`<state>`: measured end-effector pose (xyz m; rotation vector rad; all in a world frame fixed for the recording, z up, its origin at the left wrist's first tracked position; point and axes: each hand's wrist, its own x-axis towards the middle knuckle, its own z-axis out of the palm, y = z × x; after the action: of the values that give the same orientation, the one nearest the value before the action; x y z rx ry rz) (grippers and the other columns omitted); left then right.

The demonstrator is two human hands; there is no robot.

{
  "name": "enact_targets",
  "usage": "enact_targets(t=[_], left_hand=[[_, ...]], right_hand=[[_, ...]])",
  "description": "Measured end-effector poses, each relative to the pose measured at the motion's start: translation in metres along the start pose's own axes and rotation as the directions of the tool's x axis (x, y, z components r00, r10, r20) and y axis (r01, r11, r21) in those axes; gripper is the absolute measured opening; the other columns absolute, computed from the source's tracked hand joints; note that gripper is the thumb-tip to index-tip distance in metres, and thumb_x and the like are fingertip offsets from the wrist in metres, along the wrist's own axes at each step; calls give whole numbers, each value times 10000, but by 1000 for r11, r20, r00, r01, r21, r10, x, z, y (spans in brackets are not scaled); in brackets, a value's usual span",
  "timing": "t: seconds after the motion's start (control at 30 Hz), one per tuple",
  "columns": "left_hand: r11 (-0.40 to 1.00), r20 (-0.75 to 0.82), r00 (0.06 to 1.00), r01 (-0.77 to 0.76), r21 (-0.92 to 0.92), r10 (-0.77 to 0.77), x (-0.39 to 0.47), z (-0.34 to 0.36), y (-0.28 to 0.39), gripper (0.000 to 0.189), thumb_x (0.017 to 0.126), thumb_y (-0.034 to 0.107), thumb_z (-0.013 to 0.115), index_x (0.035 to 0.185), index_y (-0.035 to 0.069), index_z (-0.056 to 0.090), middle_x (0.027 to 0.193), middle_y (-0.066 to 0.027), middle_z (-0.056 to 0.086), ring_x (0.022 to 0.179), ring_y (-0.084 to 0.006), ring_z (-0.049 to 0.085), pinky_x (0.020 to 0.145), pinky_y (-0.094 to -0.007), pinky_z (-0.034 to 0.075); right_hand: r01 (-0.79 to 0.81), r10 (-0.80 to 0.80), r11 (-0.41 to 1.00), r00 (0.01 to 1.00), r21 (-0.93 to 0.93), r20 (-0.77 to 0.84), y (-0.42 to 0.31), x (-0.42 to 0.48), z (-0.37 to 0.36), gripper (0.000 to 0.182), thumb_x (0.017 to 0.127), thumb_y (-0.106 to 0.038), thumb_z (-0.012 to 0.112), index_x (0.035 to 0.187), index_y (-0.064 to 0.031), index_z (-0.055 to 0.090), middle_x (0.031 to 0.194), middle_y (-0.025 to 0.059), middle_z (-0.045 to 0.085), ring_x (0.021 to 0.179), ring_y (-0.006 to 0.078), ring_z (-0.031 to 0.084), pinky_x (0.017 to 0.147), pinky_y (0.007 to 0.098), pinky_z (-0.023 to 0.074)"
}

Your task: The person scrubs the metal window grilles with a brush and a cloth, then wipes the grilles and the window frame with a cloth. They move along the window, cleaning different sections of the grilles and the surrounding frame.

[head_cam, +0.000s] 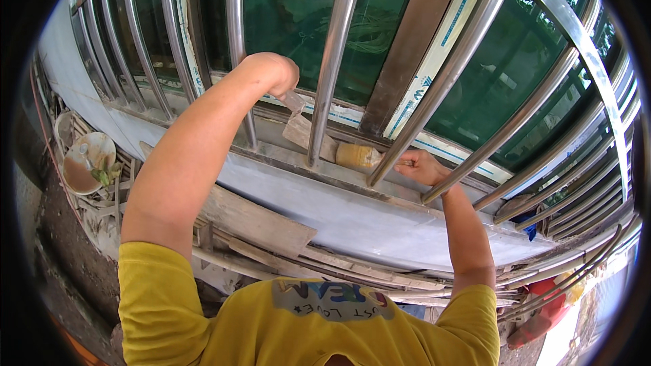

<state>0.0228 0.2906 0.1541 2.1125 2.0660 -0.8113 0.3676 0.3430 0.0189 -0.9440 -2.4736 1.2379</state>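
Observation:
My left hand (283, 77) reaches through the metal window bars, bent down at the wrist. It grips a flat, dusty tool (303, 129), perhaps a scraper, angled down at the sill; its fingers are mostly hidden. To the right, my right hand (421, 166), also behind the bars, is closed on the thin handle of a wide brush (356, 155). The brush has a yellowish middle part and lies low over the sill, its greyish end pointing left, close to the flat tool. Whether the two touch I cannot tell. The stone window sill (269, 131) is dusty.
Upright steel bars (338, 35) stand before green glass panes (325, 15) and brown frames with printed film (442, 46). Below the ledge lie wooden boards (259, 218) and long poles. A stained round pan (90, 162) is at left; a blue item (531, 226) sits at right on the ledge.

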Motion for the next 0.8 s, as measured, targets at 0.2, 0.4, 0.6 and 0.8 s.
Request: enact_targets(t=[0.2, 0.4, 0.6, 0.8], left_hand=[[1000, 1, 1000, -6, -1, 6, -7, -2, 3, 335, 764, 155, 604, 1090, 90, 563, 1064, -95, 576, 1000, -282, 534, 810, -358, 435], [1000, 2, 1000, 2, 30, -2, -6, -1, 4, 350, 760, 172, 607, 1098, 96, 559, 1074, -104, 572, 1009, -286, 530, 818, -358, 435], [999, 36, 999, 11, 34, -12, -1, 0, 2, 358, 766, 170, 597, 1115, 105, 550, 1080, -109, 569, 1016, -289, 526, 821, -360, 434], [1000, 34, 999, 27, -16, -26, 3, 3, -1, 380, 774, 154, 588, 1147, 110, 529, 1100, -105, 562, 1032, -289, 516, 834, -354, 425]], right_hand=[[-10, 22, 993, 994, 114, -103, -19, -8, -10, 342, 803, -6, 545, 1140, -60, 547, 984, -20, 596, 827, 46, 499, 718, 186, 423], [-7, 5, 999, 1000, -52, -21, -27, -18, -32, 313, 804, -26, 554, 1116, -46, 558, 991, 11, 603, 817, 66, 510, 737, 209, 434], [-39, 41, 999, 997, -38, 59, -5, 16, -13, 293, 824, -81, 557, 1117, -60, 561, 1023, 32, 602, 893, 85, 527, 811, 239, 430], [69, -64, 984, 997, 166, -37, 12, 24, -2, 287, 845, -127, 543, 1126, -69, 554, 910, -16, 598, 810, 74, 523, 750, 212, 430]])
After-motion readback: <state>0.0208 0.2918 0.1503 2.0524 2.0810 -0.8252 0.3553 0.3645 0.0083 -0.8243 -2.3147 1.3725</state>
